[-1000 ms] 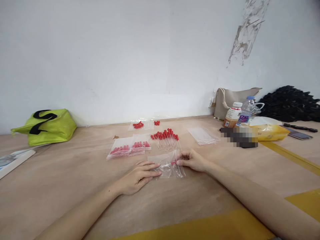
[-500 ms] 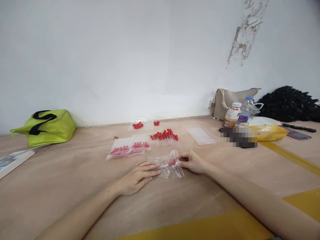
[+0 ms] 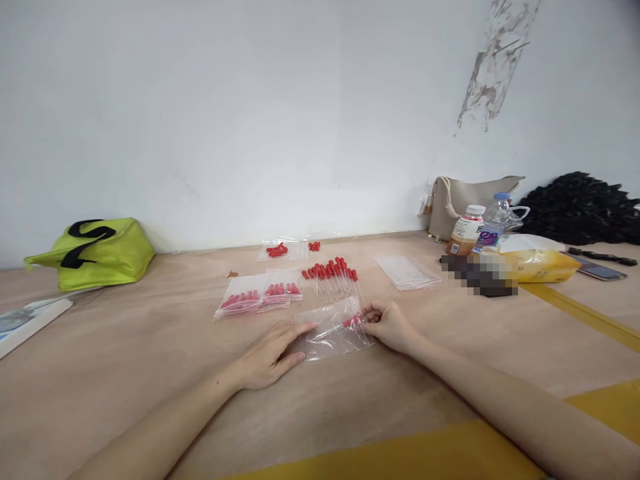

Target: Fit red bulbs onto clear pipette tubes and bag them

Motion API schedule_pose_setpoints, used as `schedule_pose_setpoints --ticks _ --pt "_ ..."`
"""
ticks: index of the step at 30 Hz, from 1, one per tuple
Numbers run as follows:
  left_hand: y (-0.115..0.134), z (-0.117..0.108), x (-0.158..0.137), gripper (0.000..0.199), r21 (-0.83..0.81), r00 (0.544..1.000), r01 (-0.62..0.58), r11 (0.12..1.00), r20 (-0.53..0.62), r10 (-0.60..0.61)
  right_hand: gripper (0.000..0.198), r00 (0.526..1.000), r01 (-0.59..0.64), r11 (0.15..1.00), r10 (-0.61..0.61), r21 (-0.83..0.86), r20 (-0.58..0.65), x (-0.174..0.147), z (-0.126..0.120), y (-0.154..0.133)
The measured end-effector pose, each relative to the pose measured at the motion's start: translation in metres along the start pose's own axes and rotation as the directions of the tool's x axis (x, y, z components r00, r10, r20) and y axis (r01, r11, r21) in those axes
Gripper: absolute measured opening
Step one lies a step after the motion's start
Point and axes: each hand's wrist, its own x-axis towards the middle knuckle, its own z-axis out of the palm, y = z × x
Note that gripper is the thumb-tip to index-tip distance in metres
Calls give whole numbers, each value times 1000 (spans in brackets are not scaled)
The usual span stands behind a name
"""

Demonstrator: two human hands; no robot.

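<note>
A clear zip bag (image 3: 330, 347) lies on the table between my hands. Inside it rests one glass dropper with a red rubber bulb (image 3: 352, 321), its thin tube pointing left. My right hand (image 3: 390, 327) pinches the bag's right edge beside the bulb, fingers curled. At the bag's left edge my left hand (image 3: 274, 353) lies with thumb and fingers apart, fingertips touching the plastic. Just behind the bag is a pile of red-bulbed droppers (image 3: 331, 273). Filled bags of droppers (image 3: 245, 297) overlap to the left of that pile.
Flat plastic bags (image 3: 406, 272) are stacked right of the pile. Loose red bulbs (image 3: 277, 250) lie near the wall. Bottles (image 3: 466, 230), a yellow packet (image 3: 545, 260), a phone (image 3: 601, 269) and a beige bag (image 3: 443, 200) stand or lie at right; a lime-green bag (image 3: 105, 253) is at left.
The bag has gone from crumpled to spread flatter, with the dropper still inside. My left hand's fingers have drawn back left and spread from the thumb. My right hand stays at the right edge.
</note>
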Motion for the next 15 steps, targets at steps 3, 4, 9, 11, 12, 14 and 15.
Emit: schedule_pose_setpoints --ticks 3,4,9,11,12,14,15 --pt "-1 1 0 46 -9 1000 4 1000 0 -4 16 995 24 998 -19 -59 94 -2 -5 -5" --pt "-1 1 0 45 -8 1000 -5 1000 2 5 15 990 62 994 -50 -89 132 -3 -6 -7" --pt "-3 2 2 37 -3 999 -46 999 21 46 17 970 146 976 -109 -162 217 1 -16 -5" --pt "-3 2 2 37 -4 999 -52 999 15 52 14 988 81 982 -57 -171 141 8 -22 -4" --pt "-3 2 3 37 -6 998 -56 998 11 56 13 997 46 981 -32 -188 75 14 -26 -3" --pt "-3 2 3 37 -7 998 -65 998 5 65 14 997 -32 960 10 -278 -81 29 -33 -4" --pt "-3 2 3 37 -8 998 -68 998 2 68 16 989 -80 935 32 -346 -143 38 -36 -5"
